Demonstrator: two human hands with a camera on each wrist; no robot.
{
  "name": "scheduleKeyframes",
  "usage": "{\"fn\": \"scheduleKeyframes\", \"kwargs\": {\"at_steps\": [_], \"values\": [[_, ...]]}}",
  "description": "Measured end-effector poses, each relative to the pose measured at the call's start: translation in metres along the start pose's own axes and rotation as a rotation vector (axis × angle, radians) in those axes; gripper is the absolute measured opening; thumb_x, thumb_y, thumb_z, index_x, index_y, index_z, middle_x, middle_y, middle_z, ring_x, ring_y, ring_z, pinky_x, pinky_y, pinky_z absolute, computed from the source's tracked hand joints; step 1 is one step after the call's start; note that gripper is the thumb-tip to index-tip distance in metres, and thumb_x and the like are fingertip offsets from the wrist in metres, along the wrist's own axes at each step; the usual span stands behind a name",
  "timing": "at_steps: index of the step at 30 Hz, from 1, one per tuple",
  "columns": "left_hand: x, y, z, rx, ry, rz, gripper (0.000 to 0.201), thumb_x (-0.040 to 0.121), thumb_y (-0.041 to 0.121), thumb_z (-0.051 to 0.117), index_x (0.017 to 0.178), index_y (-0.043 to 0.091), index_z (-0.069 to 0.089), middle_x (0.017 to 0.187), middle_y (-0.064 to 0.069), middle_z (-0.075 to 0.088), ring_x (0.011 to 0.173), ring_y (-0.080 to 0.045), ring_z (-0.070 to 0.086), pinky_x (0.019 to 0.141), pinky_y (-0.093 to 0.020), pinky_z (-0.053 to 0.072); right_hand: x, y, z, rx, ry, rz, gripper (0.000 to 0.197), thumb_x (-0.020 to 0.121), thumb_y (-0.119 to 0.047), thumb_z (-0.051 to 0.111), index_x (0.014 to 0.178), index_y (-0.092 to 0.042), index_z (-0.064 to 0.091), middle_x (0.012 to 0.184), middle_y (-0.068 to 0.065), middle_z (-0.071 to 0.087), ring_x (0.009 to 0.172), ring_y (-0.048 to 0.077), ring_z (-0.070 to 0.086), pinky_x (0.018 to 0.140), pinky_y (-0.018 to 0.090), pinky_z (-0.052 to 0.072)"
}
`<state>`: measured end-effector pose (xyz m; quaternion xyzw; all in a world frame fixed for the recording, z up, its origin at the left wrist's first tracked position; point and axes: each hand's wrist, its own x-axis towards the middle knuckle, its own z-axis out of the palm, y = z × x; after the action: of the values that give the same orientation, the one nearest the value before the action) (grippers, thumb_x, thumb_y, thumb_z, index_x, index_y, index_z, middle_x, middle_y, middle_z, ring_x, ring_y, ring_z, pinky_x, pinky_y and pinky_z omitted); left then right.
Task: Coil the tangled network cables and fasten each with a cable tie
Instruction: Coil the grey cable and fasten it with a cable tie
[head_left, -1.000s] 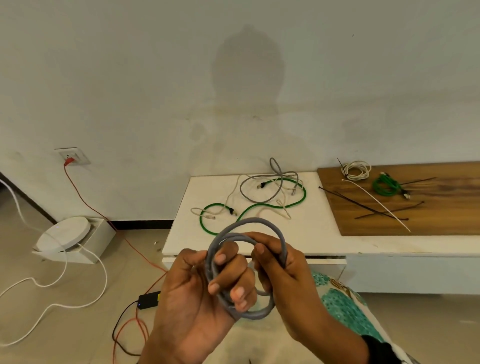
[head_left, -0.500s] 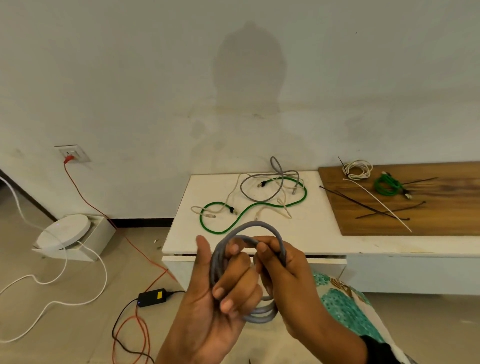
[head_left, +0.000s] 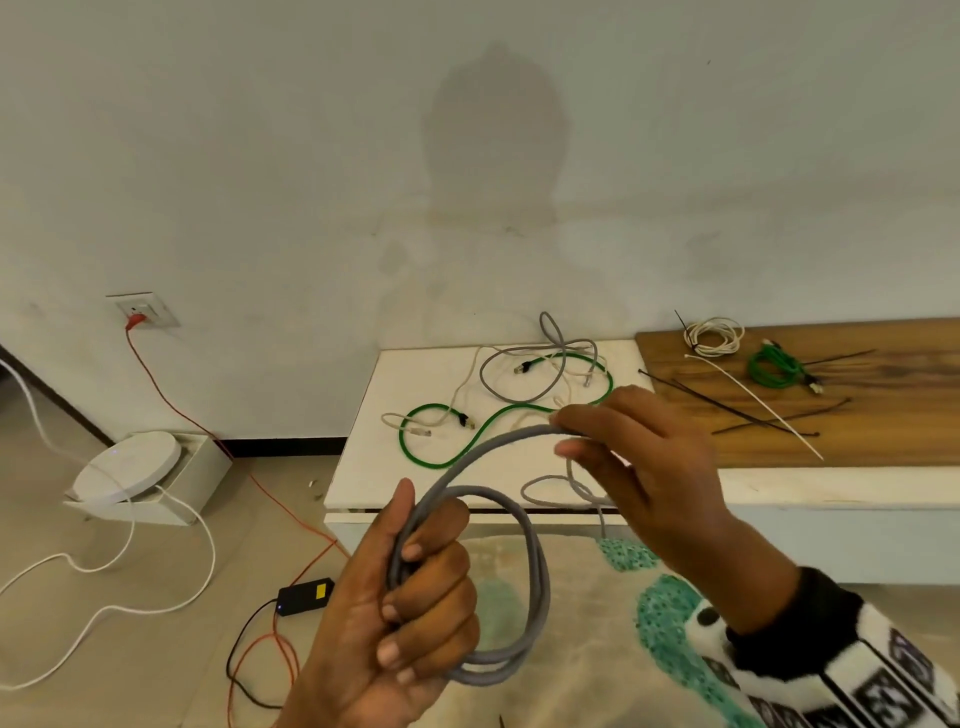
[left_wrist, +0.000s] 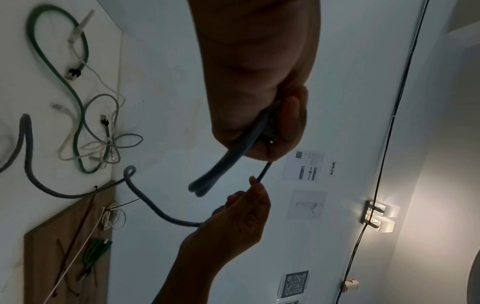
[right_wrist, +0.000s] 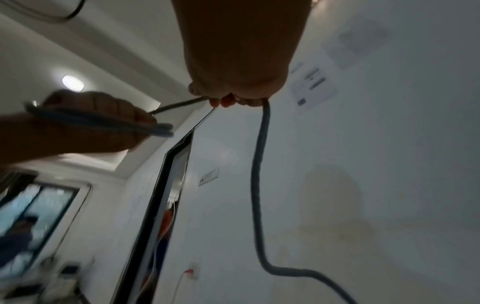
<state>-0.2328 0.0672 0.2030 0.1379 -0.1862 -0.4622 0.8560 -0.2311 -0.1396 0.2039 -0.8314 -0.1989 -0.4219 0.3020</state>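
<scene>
My left hand (head_left: 415, 587) grips a coil of grey network cable (head_left: 537, 566) in its fist, low in the head view. My right hand (head_left: 563, 432) pinches the loose strand of the same cable up and to the right of the coil. The strand arcs between both hands, and its tail (right_wrist: 259, 174) hangs below my right fingers. On the white table (head_left: 363, 467) lie tangled green (head_left: 498, 421), grey (head_left: 519, 387) and pale cables. A wooden board (head_left: 883, 415) carries a tied white coil (head_left: 714, 338), a green coil (head_left: 774, 366), black cable ties (head_left: 727, 410) and a white tie (head_left: 753, 400).
On the floor at left sit a white round device on a box (head_left: 127, 467), a looping white cord (head_left: 156, 597) and a black adapter (head_left: 306, 592). A red wire runs to the wall socket (head_left: 143, 312). A patterned teal cloth (head_left: 670, 629) lies below my hands.
My right hand has left the coil and moved up and right, drawing out a strand of grey cable. My left hand keeps its grip on the coil.
</scene>
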Motion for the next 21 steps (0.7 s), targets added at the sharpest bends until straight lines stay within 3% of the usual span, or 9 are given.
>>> {"fn": "scheduleKeyframes", "kwargs": {"at_steps": [2,5,9,13,16,18,21], "values": [[0.000,-0.002,0.002,0.001,-0.028,-0.018,0.034,0.101,0.040,0.029,0.078,0.016,0.036,0.047,0.003,0.026,0.033,-0.008,0.023,0.041,-0.017,0.032,0.004,0.005,-0.002,-0.120,0.007,-0.033,0.024,0.098,-0.034,0.046,0.098,-0.016,0.063,0.071,0.002,0.062,0.062,0.013,0.050,0.050,0.024,0.039],[0.000,-0.006,0.004,0.027,-0.068,-0.014,0.035,0.102,0.037,0.029,0.075,0.015,0.031,0.046,0.002,0.025,0.032,-0.010,0.024,0.043,-0.019,0.033,0.010,0.015,-0.003,-0.228,0.026,0.059,0.030,0.095,-0.033,0.048,0.091,-0.013,0.071,0.071,0.000,0.066,0.057,0.014,0.054,0.048,0.022,0.039],[0.002,-0.003,0.008,0.068,-0.083,0.055,0.034,0.102,0.037,0.026,0.075,0.017,0.028,0.044,0.003,0.020,0.033,-0.009,0.018,0.037,-0.020,0.016,0.006,0.020,-0.002,-0.240,-0.050,0.116,0.035,0.094,-0.038,0.047,0.089,-0.014,0.072,0.069,0.000,0.067,0.055,0.016,0.057,0.047,0.026,0.046],[0.003,0.009,0.004,0.061,-0.060,0.138,0.036,0.103,0.038,0.021,0.076,0.016,0.030,0.046,0.002,0.020,0.036,-0.010,0.017,0.040,-0.023,0.013,-0.006,0.013,0.003,-0.149,-0.135,0.238,0.031,0.093,-0.041,0.045,0.092,-0.021,0.069,0.071,-0.004,0.067,0.057,0.013,0.059,0.049,0.029,0.050],[0.003,0.020,-0.002,0.024,-0.032,0.176,0.044,0.103,0.040,0.017,0.078,0.012,0.039,0.049,-0.002,0.028,0.037,-0.011,0.017,0.041,-0.026,0.019,-0.023,-0.002,0.010,-0.115,-0.364,0.367,0.026,0.095,-0.043,0.043,0.106,-0.030,0.062,0.076,-0.010,0.065,0.064,0.009,0.059,0.059,0.033,0.054],[0.005,0.025,-0.006,0.011,-0.023,0.191,0.046,0.103,0.040,0.017,0.080,0.008,0.042,0.052,-0.003,0.033,0.037,-0.011,0.017,0.045,-0.028,0.025,-0.032,-0.020,0.014,-0.049,-0.532,0.478,0.031,0.095,-0.046,0.042,0.122,-0.035,0.051,0.079,-0.015,0.060,0.069,0.003,0.056,0.067,0.025,0.052],[0.007,0.025,-0.010,-0.003,-0.032,0.215,0.043,0.102,0.036,0.017,0.079,0.009,0.042,0.046,0.001,0.023,0.036,-0.011,0.017,0.042,-0.026,0.019,-0.025,-0.042,0.016,0.372,-0.556,0.782,0.041,0.080,-0.059,0.044,0.114,-0.037,0.048,0.082,-0.009,0.063,0.062,-0.003,0.055,0.056,0.015,0.047]]}}
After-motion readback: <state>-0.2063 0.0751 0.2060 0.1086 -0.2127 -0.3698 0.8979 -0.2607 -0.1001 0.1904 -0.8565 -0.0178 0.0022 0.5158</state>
